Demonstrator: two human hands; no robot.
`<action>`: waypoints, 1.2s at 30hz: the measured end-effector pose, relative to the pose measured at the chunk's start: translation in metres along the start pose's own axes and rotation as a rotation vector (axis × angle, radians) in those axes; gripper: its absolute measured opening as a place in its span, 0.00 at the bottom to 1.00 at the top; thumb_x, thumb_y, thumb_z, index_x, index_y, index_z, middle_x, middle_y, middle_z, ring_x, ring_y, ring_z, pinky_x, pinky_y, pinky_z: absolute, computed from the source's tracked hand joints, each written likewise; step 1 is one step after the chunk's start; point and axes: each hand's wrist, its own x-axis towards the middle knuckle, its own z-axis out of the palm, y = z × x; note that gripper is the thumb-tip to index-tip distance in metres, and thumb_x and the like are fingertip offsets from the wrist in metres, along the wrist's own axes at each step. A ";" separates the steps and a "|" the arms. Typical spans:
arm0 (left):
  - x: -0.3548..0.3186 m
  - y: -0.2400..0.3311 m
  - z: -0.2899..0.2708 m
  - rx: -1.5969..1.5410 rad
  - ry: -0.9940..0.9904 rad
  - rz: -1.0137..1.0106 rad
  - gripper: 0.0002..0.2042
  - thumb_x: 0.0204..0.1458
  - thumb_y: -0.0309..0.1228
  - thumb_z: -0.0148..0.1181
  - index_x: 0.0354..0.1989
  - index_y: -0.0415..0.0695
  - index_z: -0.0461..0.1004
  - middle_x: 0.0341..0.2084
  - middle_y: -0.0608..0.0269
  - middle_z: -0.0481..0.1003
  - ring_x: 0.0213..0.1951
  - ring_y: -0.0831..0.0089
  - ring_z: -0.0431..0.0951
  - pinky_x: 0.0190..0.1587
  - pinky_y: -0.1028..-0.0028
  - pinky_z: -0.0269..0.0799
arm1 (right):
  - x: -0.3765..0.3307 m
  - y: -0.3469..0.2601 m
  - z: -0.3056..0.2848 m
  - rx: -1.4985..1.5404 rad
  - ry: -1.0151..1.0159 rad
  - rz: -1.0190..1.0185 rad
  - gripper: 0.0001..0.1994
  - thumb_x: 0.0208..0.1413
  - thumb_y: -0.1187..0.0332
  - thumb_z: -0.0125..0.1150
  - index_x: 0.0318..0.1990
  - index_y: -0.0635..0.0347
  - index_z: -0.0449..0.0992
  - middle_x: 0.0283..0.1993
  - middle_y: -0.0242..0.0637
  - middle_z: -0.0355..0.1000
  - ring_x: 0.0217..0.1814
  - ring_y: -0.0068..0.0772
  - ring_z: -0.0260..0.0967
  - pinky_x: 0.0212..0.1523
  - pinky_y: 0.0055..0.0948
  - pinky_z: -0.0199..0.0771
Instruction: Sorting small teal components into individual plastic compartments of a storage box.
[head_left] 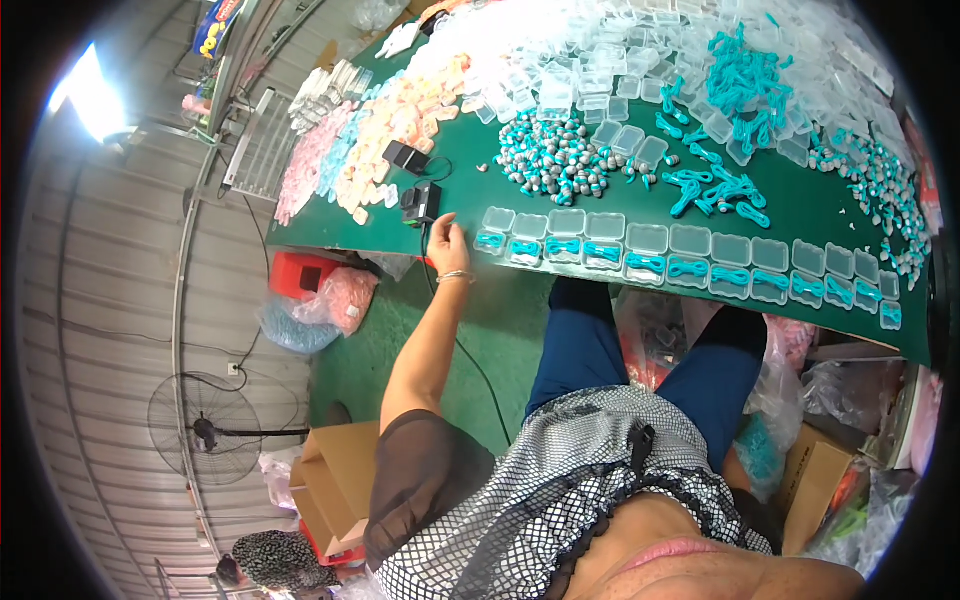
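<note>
My left hand point(447, 243), with a bracelet at the wrist, is at the table's near edge. Its fingers are curled beside a small black box-shaped device point(421, 203) with a cable; whatever they hold is hidden. To its right, a row of small clear plastic cases point(647, 238) lies with lids open along the edge. Each has a bundled teal cord point(603, 251) in its lower half. Behind the row sit a pile of small grey-and-teal pieces point(550, 155) and loose teal cord bundles point(715, 190). My right hand is out of sight; only part of that arm shows beside my thigh.
Many clear cases point(590, 80) cover the back of the green table point(380, 232). Pink, blue and peach pieces point(385, 140) lie at the left, near another black device point(405, 157). A red bin point(300, 273), cardboard box point(335, 485) and fan point(205, 430) stand on the left.
</note>
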 end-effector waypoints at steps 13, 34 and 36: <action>0.177 0.025 -0.123 0.551 0.285 -0.360 0.31 0.39 0.25 0.57 0.58 0.44 0.59 0.27 0.54 0.75 0.18 0.70 0.74 0.16 0.74 0.67 | 0.001 -0.025 0.010 0.050 -0.017 0.031 0.15 0.60 0.59 0.48 0.41 0.61 0.75 0.34 0.37 0.70 0.34 0.33 0.65 0.37 0.30 0.66; 0.008 0.012 -0.016 0.255 -0.126 0.062 0.12 0.51 0.22 0.53 0.44 0.42 0.74 0.21 0.69 0.71 0.24 0.82 0.68 0.30 0.79 0.68 | -0.016 -0.002 0.019 0.099 -0.069 0.182 0.14 0.59 0.59 0.49 0.40 0.60 0.75 0.31 0.34 0.70 0.30 0.29 0.65 0.33 0.28 0.67; 0.006 0.013 -0.012 0.270 -0.083 0.048 0.11 0.52 0.25 0.53 0.44 0.44 0.74 0.20 0.69 0.71 0.24 0.82 0.68 0.29 0.78 0.67 | -0.022 0.004 0.019 0.104 -0.073 0.203 0.14 0.59 0.59 0.49 0.40 0.60 0.75 0.31 0.34 0.70 0.30 0.28 0.65 0.33 0.27 0.67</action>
